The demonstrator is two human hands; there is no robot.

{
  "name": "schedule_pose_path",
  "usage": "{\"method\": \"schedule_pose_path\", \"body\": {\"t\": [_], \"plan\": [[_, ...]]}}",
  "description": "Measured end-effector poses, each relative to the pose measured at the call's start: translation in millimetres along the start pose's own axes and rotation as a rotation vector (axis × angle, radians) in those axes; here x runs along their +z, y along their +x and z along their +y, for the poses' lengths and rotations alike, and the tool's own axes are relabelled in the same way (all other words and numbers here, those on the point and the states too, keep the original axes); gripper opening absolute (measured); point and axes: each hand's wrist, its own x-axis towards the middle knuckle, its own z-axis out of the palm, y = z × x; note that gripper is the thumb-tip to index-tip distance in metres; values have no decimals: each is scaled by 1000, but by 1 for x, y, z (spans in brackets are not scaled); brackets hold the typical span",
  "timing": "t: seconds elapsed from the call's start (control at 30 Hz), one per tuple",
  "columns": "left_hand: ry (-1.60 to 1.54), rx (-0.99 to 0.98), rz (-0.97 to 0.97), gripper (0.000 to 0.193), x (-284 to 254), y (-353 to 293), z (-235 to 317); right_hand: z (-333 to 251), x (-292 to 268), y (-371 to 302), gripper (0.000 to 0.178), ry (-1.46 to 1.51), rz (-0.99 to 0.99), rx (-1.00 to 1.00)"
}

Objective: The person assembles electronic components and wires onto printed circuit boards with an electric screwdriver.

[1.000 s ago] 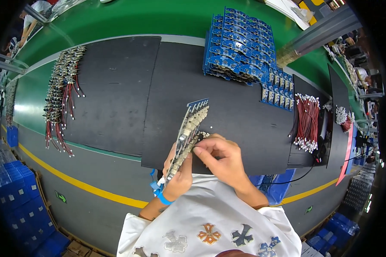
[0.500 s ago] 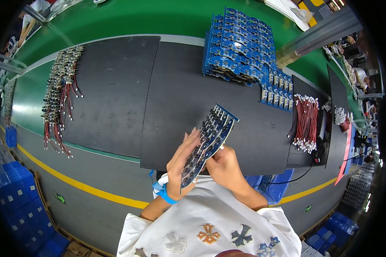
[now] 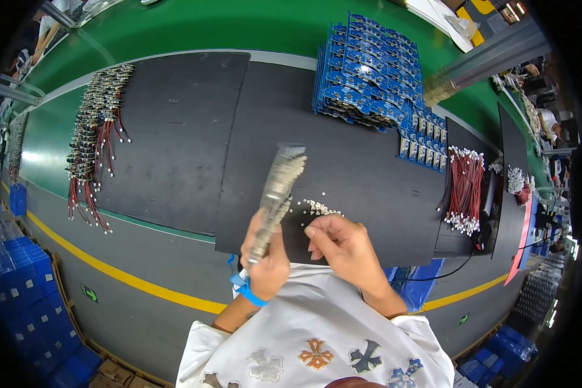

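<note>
My left hand [image 3: 271, 266] grips a circuit board panel [image 3: 279, 187], held nearly on edge above the mat and smeared by motion. A scatter of small whitish square pieces [image 3: 318, 207] lies on the black mat between the panel and my right hand [image 3: 348, 247]. The right hand is closed, thumb against its curled fingers, just in front of those pieces. Whatever is between its fingertips is too small or hidden to make out. A blue strap circles my left wrist.
Blue circuit board panels [image 3: 368, 71] are stacked at the back. Red-wire bundles with white connectors [image 3: 465, 191] lie at right, beside a dark cable. At far left stand rows of assembled boards with red wires [image 3: 96, 123]. A grey post [image 3: 485, 61] rises behind the stack.
The panel has swung left and upright in my left hand. My right hand has come away from it. Small whitish pieces now show on the mat.
</note>
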Motion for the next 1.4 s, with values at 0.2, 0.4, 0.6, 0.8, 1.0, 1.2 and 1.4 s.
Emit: {"method": "schedule_pose_path", "body": {"t": [0.2,0.4,0.6,0.8,1.0,1.2,1.4], "plan": [[-83,-14,-29,32,-4,0,-5,18,-7,18,12,-309,187,-169],[-79,143,-227,34,0,-3,-7,-3,14,12,11,44,-11,-452],[-97,-44,-231,34,-2,-1,-7,-5,16,7,9,473,-147,-22],[43,42,-8,33,-5,9,-5,2,9,2,7,207,68,-6],[101,127,-91,30,-4,10,-6,3,2,17,11,-295,216,-294],[75,230,-176,31,-1,5,-14,-17,20,3,8,435,-90,-261],[105,294,-183,34,-1,10,-10,-12,23,2,9,431,-51,-222]]}}
